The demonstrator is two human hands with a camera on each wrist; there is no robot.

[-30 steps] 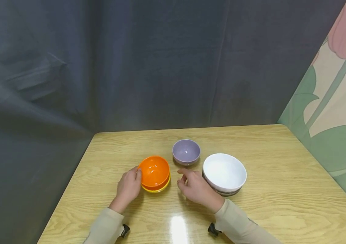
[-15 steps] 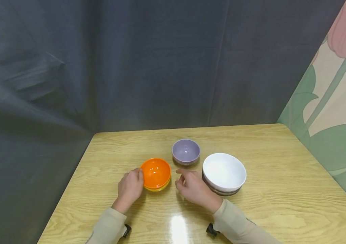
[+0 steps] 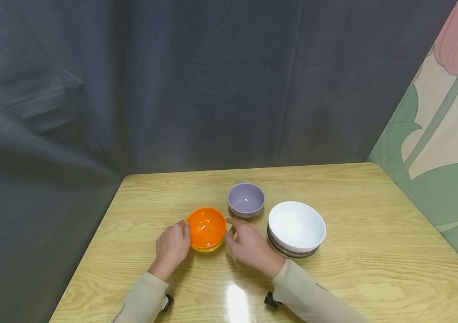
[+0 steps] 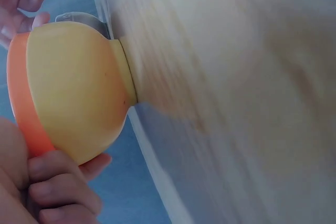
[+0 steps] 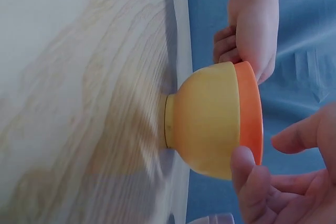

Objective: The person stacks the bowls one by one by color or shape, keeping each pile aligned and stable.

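Note:
An orange bowl sits nested inside a yellow bowl, its orange rim band standing above the yellow one. The yellow foot meets the tabletop in both wrist views. From the left side, my left hand pinches the orange rim, with fingers curled outside against the bowls. My right hand is at the opposite side. Its fingertips are right at the orange rim's outside, while the thumb is spread away from it in the right wrist view.
A purple bowl stands behind, between the hands. To the right, a white bowl sits on darker bowlware, close beside my right wrist. A dark curtain hangs behind the wooden table.
The orange bowl has settled lower into the yellow one and shifted slightly right, with my left hand still on its rim. My right hand has moved left to the rim.

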